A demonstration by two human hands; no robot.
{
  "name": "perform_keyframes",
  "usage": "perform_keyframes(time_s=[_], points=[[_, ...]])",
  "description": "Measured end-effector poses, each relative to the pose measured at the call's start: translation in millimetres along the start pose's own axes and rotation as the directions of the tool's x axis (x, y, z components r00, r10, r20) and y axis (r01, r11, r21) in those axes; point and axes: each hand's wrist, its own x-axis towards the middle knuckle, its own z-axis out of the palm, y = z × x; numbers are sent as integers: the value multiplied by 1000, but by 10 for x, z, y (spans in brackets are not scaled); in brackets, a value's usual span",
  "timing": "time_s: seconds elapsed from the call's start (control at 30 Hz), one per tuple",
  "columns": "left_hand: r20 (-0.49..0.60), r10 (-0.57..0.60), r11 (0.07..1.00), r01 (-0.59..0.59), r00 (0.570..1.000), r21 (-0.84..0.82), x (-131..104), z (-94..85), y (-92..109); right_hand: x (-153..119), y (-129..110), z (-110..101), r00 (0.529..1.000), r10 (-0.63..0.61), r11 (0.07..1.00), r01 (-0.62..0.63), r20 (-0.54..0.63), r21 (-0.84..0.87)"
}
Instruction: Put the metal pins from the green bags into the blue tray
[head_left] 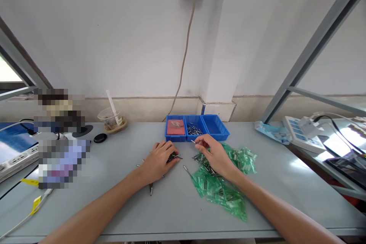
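Evidently, single-piece handling is in hand: the right hand point(214, 154) pinches a slim metal pin point(193, 142) between thumb and fingertips, just in front of the middle blue tray point(191, 137), which holds similar pins point(194, 128). The left hand point(158, 161) arches over a small pile point(172, 157) of pins on the grey table point(120, 206); whether it grips them or merely covers them cannot be told. Green plastic bags point(228, 198), with more pins in and on them, lie beneath and beside the right hand. As a judgement, the next move calls for a steady fingertip hold, the pin being thin and probably slippery. Hidden are both palms, most of the pinched pin and part of the left-hand pile. The pins' ends are too small to make out, and both forearms are cut off below.
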Motion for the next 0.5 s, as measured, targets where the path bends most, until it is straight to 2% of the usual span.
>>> perform_keyframes(time_s=[0.27, 0.4, 0.5], points=[[27, 13, 997, -11, 1000, -81, 14, 5, 1, 4, -56, 3, 1000, -6, 997, 8, -23, 79], [49, 8, 993, -3, 999, -119, 17, 15, -17, 4, -44, -11, 1000, 29, 996, -28, -9, 87], [61, 16, 990, -7, 998, -143, 15, 16, -27, 10, -14, -18, 997, 75, 984, -79, 28, 158]])
